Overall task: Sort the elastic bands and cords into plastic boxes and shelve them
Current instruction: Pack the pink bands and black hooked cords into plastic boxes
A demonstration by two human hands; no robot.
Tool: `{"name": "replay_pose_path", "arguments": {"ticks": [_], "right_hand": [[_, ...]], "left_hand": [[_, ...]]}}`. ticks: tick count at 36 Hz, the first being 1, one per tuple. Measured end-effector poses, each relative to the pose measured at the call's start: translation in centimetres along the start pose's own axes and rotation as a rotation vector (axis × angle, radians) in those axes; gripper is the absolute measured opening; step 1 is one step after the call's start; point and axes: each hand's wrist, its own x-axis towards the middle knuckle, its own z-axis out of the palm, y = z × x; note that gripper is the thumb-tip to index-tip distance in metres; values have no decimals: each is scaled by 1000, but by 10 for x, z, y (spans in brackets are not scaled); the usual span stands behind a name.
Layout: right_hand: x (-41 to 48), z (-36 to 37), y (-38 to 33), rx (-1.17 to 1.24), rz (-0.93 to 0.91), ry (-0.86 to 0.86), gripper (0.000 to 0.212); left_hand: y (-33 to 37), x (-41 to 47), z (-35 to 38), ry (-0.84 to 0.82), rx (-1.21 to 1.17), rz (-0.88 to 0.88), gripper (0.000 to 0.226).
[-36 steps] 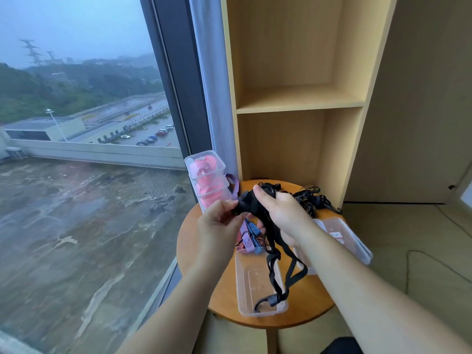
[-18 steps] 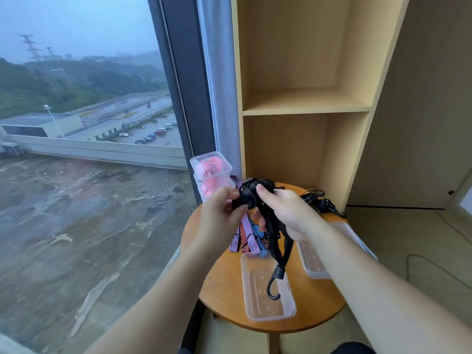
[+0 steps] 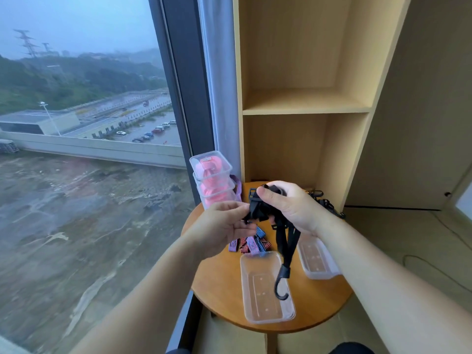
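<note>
Black cord [image 3: 286, 240] with a hook [image 3: 284, 272] is hanging above the round tabletop [image 3: 219, 279], held up by both hands. The right hand [image 3: 290, 204] is gripping its bundled upper part, and the left hand [image 3: 224, 226] is pinching one end. The hook is dangling over an open clear box [image 3: 256, 300].

Your left hand [image 3: 222, 228] pinches the black hook strap [image 3: 287, 247] at the fingertips. Your right hand [image 3: 291, 203] grips its bunched top. Both forearms reach forward.

- Both hands, left hand [image 3: 224, 226] and right hand [image 3: 288, 203], grip a bunched black strap [image 3: 260, 209].
- Its hook [image 3: 281, 290] dangles over a clear box [image 3: 265, 287] on the round table [image 3: 219, 282].
</note>
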Motion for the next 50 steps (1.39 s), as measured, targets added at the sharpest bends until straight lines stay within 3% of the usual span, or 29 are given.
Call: {"name": "replay_pose_path", "arguments": {"ticks": [5, 10, 12, 15, 17, 22, 24, 28, 31, 34, 38, 42, 45, 48, 50], "right_hand": [[6, 7, 4, -14, -2, 72, 42], [7, 13, 5, 5, 46, 63, 74], [5, 13, 7, -50, 11, 61, 62], [1, 12, 13, -116, 13, 17, 26], [2, 12, 15, -132, 5, 29, 16], [3, 19, 10, -162, 26, 64, 30], [3, 22, 10, -111, 33, 66, 32], [5, 25, 7, 107, 81, 99, 14], [8, 26, 4, 123, 165, 172, 44], [11, 22, 5, 60, 236, 232, 73], [14, 23, 14, -93, 225, 253, 52], [16, 24, 14, -19, 227, 329, 50], [15, 19, 11, 37, 156, 327, 41], [14, 13, 11, -22, 27, 322, 40], [15, 8, 10, -101, -12, 342, 44]], "left_hand": [[-5, 4, 7, 59, -184, 31, 9], [-5, 8, 14, 117, -302, 148, 11], [-2, 11, 16, 161, -303, 204, 12], [4, 15, 16, 248, -307, 256, 8], [8, 16, 15, 272, -270, 314, 12], [10, 18, 14, 383, -63, 455, 9], [10, 22, 7, 510, 202, 509, 9], [5, 25, -2, 626, 646, 689, 15], [-4, 26, -8, 585, 873, 891, 12], [-13, 26, -16, 529, 1077, 964, 12], [-19, 24, -16, 497, 1173, 1030, 6], [-21, 24, -7, 451, 1230, 1163, 10], [-22, 22, -5, 423, 1100, 1070, 20], [-19, 18, 1, 366, 714, 727, 26], [-13, 17, 5, 348, 435, 505, 17]]}}
